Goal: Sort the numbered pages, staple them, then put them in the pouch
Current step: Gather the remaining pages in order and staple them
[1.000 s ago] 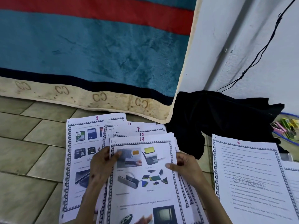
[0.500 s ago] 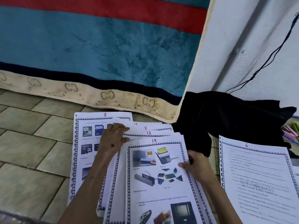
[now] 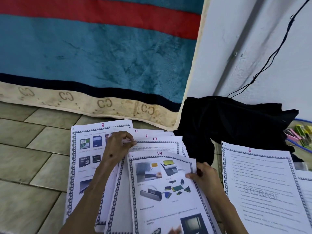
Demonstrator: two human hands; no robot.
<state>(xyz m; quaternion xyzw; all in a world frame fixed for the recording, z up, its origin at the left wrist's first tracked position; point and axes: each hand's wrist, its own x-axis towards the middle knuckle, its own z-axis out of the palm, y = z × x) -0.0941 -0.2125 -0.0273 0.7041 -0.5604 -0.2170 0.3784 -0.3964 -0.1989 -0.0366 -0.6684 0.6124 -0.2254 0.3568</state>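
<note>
The numbered pages lie fanned on the tiled floor [image 3: 33,157] in a loose overlapping spread: page 14 [image 3: 162,188] on top at the centre, page 12 [image 3: 157,142] showing just above it, pages 7 [image 3: 146,136] and 11 [image 3: 136,131] peeking out behind, page 8 [image 3: 86,149] at the far left, and page 6 [image 3: 260,183] lying apart to the right. The left hand [image 3: 118,146] has its fingertips pressed together, pinching the upper edge of a sheet near page 12's corner, while the right hand [image 3: 204,178] pinches the right edge of page 14, thumb on top, bowing that edge upward. The risk I see is that the thin sheets cling together, so a pinch may lift two pages instead of one and spoil the order; pulling one sheet from under the others could also drag the fan askew, hide the handwritten numbers, or crease a corner. Page 6 sits far enough off that it could be overlooked in the count. Beyond the paper, a black cloth [image 3: 228,129] is heaped against a white wall [image 3: 253,48], down which a thin black cable [image 3: 276,51] hangs. A teal blanket [image 3: 92,53] with red and dark stripes and a cream border hangs to the floor behind. At the right edge sit small coloured objects [image 3: 300,135], possibly staplers, though they are too small to tell.
</note>
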